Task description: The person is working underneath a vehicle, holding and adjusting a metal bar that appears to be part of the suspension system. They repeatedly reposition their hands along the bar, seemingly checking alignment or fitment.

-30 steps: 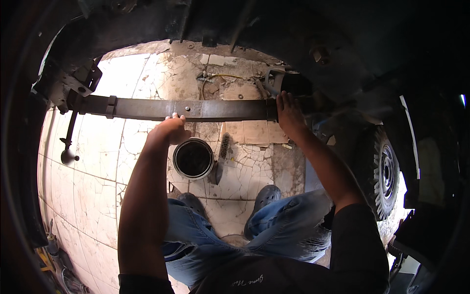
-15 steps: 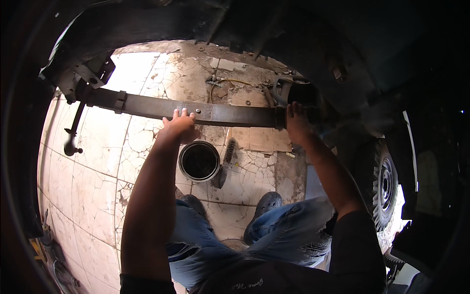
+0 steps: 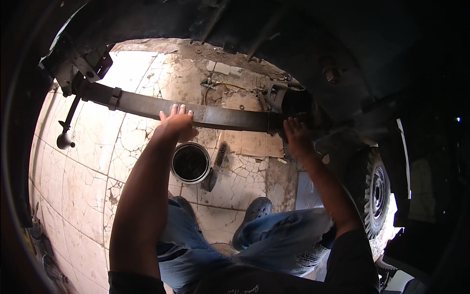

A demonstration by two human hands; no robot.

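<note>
A long dark steel leaf spring, with a clamp band toward its left end, spans the underside of a vehicle. My left hand rests on it near the middle, fingers apart, palm toward it. Farther right, my right hand has its fingers stretched against the spring, near a dark band at that end. Just below my left hand an open metal can with dark contents stands on the tiles, and a brush lies beside it.
Dark bodywork arches overhead, with a bracket and a hanging rod at left. A treaded wheel is at right. Cracked tiles, cardboard and, at lower left, some tools are on the floor. My feet are below.
My left hand has spread its fingers higher onto the spring. The spring's right part and my right hand now sit lower in the picture; the whole view has also shifted somewhat.
</note>
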